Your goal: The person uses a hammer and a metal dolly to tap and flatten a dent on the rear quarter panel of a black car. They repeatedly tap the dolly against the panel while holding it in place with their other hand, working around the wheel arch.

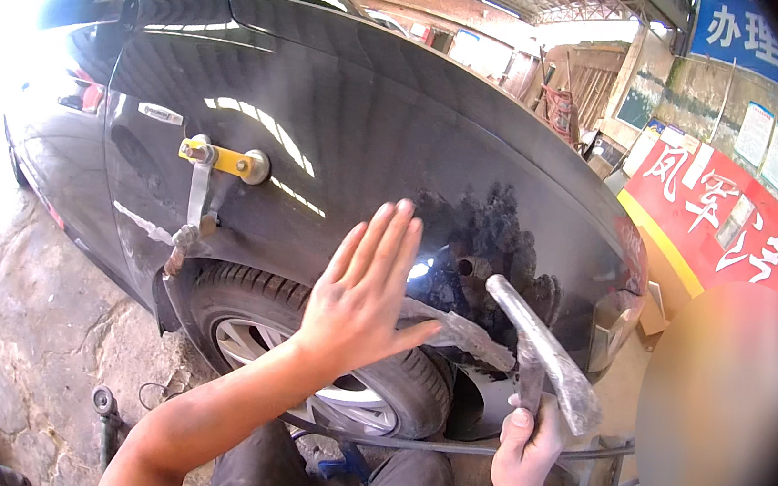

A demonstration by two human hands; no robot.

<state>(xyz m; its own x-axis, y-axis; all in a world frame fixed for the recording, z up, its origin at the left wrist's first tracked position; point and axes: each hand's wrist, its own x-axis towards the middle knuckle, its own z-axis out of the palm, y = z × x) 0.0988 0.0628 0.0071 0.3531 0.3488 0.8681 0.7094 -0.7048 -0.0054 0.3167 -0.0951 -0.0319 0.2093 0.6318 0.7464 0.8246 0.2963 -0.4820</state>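
Looking at a dark car (373, 126) across the far side, with patchy spots above the wheel (350, 413). Could easily pick up a fresh dent or a stretched spot there, from one swing too heavy or off-angle. Could clip the wheel too, just below the scuffed arch (469, 337), with a swing too low. Might also shake loose the yellow bracket (230, 162) over on the left, thanks to shock running through the car, and get scratches out of that. Worst one, honestly: a smashed left hand (360, 283), from swinging with it so near the same spot. Should watch the hole (466, 267) as well, easy to tear wider with a bad hit on its edge.

As for the grip: got the hammer (544, 352) by its handle, clamped in the right hand (528, 451). See the long head above that hand, slanting from far left to near right, on the near side of the car. Can't tell about contact between the two. Holding nothing in the left hand, just a flat palm toward the car; can't tell touching from hovering. See the hole just left of the hammer's far tip, apart from both hands.
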